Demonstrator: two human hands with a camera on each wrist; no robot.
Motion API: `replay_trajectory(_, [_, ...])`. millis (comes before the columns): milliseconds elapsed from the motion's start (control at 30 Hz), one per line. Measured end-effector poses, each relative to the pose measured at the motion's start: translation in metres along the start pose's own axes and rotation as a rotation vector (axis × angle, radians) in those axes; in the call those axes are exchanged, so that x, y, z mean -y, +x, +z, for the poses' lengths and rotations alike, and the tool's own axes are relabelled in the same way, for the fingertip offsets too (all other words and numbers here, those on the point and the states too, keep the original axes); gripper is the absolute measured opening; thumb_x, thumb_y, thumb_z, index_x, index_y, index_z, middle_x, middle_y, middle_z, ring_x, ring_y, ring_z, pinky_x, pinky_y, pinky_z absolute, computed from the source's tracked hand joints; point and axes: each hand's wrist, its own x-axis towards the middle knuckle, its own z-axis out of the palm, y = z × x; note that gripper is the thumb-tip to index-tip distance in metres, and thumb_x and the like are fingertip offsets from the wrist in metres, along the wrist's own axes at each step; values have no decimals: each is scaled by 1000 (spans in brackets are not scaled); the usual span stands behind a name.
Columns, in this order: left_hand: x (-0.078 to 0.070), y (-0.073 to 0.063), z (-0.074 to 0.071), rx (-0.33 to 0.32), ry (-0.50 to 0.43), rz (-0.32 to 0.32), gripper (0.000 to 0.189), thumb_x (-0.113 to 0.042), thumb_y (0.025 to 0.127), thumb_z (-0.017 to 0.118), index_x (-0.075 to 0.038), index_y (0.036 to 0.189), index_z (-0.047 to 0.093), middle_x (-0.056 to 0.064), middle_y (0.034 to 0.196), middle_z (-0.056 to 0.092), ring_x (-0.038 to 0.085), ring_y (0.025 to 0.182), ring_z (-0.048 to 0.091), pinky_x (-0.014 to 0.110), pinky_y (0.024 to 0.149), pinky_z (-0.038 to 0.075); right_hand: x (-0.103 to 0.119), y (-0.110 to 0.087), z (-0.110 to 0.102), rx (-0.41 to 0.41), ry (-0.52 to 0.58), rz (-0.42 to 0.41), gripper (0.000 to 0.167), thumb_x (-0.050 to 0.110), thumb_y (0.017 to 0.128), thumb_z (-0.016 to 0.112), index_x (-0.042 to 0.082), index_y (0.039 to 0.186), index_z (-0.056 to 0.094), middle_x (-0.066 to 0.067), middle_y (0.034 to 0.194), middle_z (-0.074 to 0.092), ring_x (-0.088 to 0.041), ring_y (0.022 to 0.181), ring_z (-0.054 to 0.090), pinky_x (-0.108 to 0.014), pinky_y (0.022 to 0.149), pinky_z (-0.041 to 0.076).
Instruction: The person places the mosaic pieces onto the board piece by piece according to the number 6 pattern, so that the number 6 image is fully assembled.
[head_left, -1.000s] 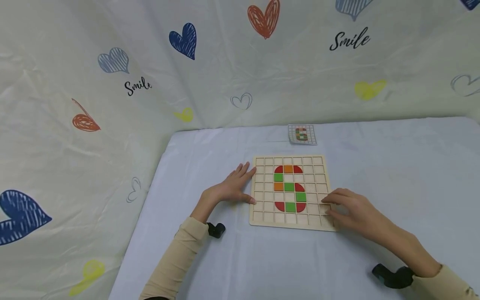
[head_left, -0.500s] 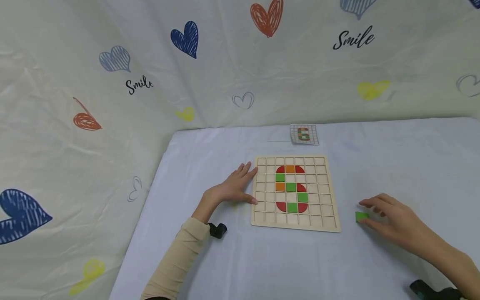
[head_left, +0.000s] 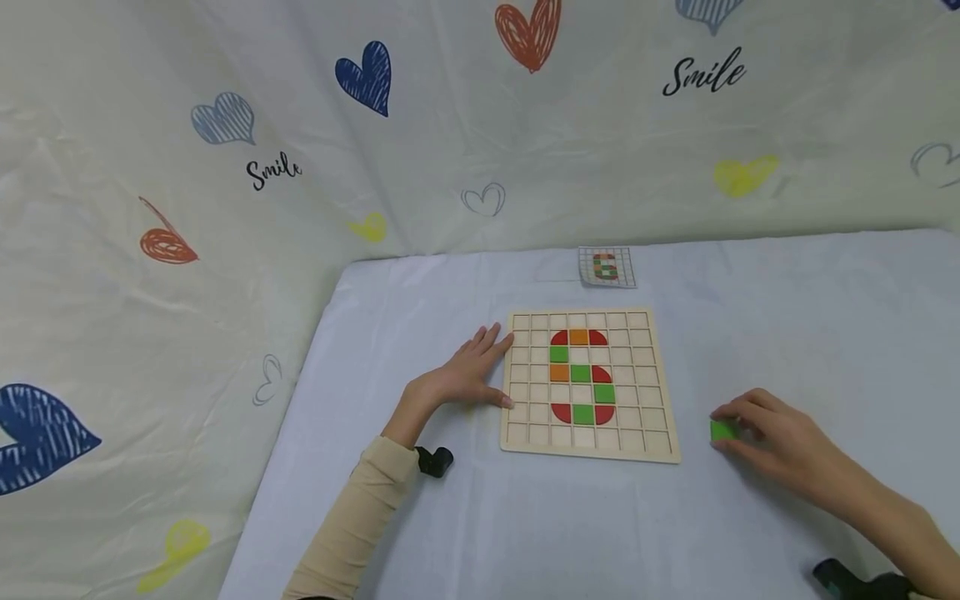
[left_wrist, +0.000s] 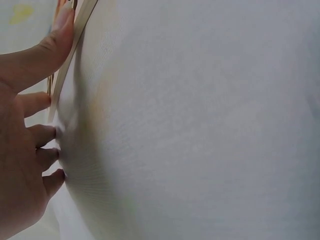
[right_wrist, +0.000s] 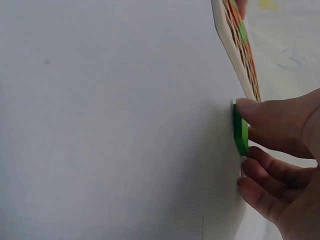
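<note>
A wooden grid board (head_left: 517, 437) lies on the white cloth, with red, green and orange tiles set in its cells in the shape of a 6- or S-like figure. My left hand (head_left: 463, 375) rests at its left edge with spread fingers, the thumb and index fingertip touching the rim. In the left wrist view the thumb (left_wrist: 60, 40) lies on the board's edge. Right of the board, my right hand (head_left: 780, 433) pinches a green square tile (head_left: 723, 430) between thumb and fingers. The right wrist view shows this tile (right_wrist: 241, 131) tilted on edge, close to the cloth.
A small pattern card (head_left: 607, 267) with a similar coloured figure lies behind the board. A cloth backdrop (head_left: 420, 150) printed with hearts rises at the back and left of the table. Black wrist cameras sit by both wrists, such as the left camera (head_left: 435, 461).
My right hand has moved from the board's right edge out to the right and closed its fingers on the green tile there. The left hand has stayed in place.
</note>
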Motion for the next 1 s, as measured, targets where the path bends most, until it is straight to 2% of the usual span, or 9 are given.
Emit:
replay_trajectory(233, [0,1,0,0,3,8,111,-45,89,79,-18,167,7,8,174,-9,27,161,-11,45,131,3,2,1,-1,13,-5,3,44,-1,58,95,11,91,69,4,91,63,-2,76,56,-9,64,44])
replay_trajectory(467, [0,0,0,5,4,-1,110,-45,89,79,-18,167,7,8,174,-8,28,161,-11,45,131,3,8,6,-2,73,17,31,44,-6,62,91,6,98,68,1,91,70,3,77,57,-19,60,53])
replay_trajectory(667, [-1,-1,-1,2,-5,-2,110,-44,88,80,-17,167,8,9,174,-8,28,161,-10,46,131,3,9,7,-3,43,71,-26,49,-18,57,88,11,94,75,5,90,70,5,77,60,-9,62,50])
replay_trajectory(867, [-1,-2,-1,3,-12,8,110,-44,89,80,-17,167,8,9,174,-8,29,161,-11,46,131,3,10,11,-7,79,134,27,50,-18,62,86,8,103,74,-1,97,75,7,84,63,-14,64,56])
replay_trajectory(1000, [0,-2,-2,2,-8,16,110,-44,89,79,-16,167,7,10,174,-8,29,161,-11,47,131,3,13,16,-10,76,233,51,52,-17,66,85,5,111,73,-7,105,75,8,89,63,-8,73,53])
